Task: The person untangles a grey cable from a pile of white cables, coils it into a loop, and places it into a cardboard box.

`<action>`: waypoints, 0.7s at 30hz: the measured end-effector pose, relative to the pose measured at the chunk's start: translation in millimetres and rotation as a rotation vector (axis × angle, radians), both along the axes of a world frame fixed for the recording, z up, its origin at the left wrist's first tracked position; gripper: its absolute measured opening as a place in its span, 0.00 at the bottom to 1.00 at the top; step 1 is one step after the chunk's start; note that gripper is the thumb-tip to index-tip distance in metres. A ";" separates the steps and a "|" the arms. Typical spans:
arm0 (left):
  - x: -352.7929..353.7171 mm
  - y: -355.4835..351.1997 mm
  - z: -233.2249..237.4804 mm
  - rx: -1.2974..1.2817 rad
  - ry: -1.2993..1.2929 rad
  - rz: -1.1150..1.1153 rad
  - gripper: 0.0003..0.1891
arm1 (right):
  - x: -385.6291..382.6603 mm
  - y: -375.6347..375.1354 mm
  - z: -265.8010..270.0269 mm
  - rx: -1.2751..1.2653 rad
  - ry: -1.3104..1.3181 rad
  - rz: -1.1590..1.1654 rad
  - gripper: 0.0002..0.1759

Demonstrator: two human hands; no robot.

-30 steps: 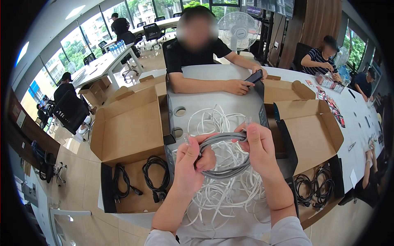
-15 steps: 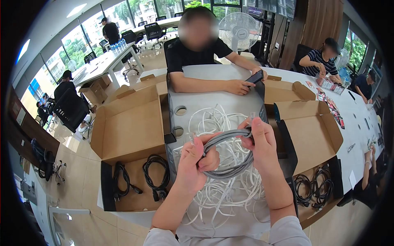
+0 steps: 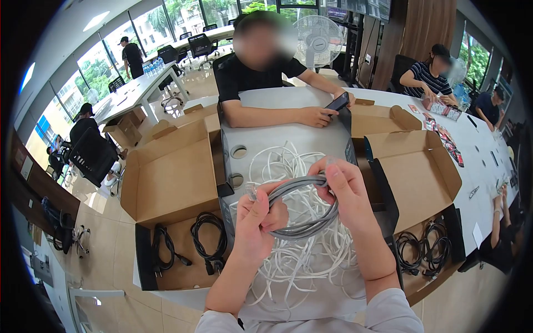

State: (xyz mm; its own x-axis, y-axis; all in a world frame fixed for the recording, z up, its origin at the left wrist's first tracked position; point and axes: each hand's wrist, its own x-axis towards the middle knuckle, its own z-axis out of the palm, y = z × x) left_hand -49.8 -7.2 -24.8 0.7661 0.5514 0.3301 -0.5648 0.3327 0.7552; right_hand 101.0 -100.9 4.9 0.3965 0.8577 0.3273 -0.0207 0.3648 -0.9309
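A coiled grey network cable is held up between my two hands, above the table. My left hand grips the coil's left side, and a clear plug sticks up by the thumb. On the right side of the coil my right hand is closed, its thumb pressed near the cable's other clear end. Below the coil lies a loose tangle of white cables, partly hidden by my hands and the grey loop.
Open cardboard boxes stand left and right, with coiled black power cords inside. Across the table a person holds a phone. Other people sit at the right with small packets.
My hands and the grey coil have shifted slightly left in view, the right hand turning a little. The whole scene has moved a bit with the camera. The grip stays on the cable.
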 end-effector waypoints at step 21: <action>-7.5 -5.3 10.2 0.079 0.017 0.015 0.24 | 7.6 -7.4 2.3 -0.034 0.194 0.163 0.22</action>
State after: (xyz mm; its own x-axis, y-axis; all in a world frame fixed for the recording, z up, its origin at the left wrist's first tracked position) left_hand -57.4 -12.5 -14.6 0.7638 0.5359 0.3596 -0.5559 0.2631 0.7885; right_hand 108.5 -108.3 7.2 0.3049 0.9245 0.2288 -0.2561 0.3109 -0.9153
